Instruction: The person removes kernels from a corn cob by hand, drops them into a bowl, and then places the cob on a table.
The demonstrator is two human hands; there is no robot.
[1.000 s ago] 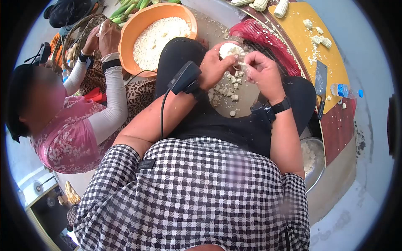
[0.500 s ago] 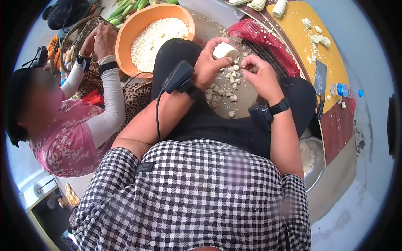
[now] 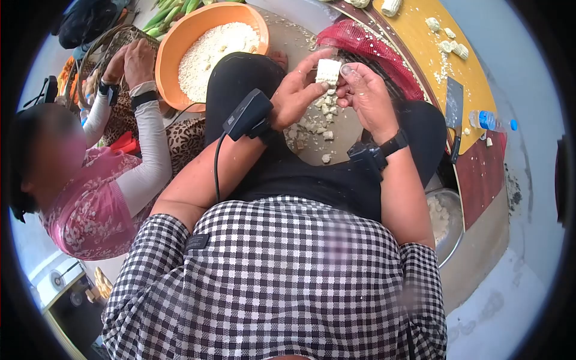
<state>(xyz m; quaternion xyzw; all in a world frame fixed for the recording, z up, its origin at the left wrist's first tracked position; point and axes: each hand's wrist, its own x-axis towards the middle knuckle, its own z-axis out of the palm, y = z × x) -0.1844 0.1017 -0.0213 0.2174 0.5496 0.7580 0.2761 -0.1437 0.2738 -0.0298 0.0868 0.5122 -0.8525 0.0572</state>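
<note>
Between my two hands, above my lap, is a short white corn piece (image 3: 328,71) with rows of kernels showing. My left hand (image 3: 298,96) holds it from the left, with thumb below and fingers behind its upper edge. On its right side, the thumb and fingers of my right hand (image 3: 367,96) close on the same piece. Below the hands, several pale cob chunks (image 3: 327,110) and loose bits lie on the floor between my legs.
An orange basin (image 3: 165,72) of white kernels stands left of my knee. A co-worker (image 3: 102,186) sits at the left, hands raised near a basket. At the right, a yellow board (image 3: 474,60) bears a cleaver (image 3: 453,111), beside a water bottle (image 3: 487,120). A metal bowl (image 3: 459,231) sits lower right.
My right hand has moved up and left to grip the corn piece, which is now more upright. The left hand's fingers have straightened somewhat. The whole view has shifted slightly.
</note>
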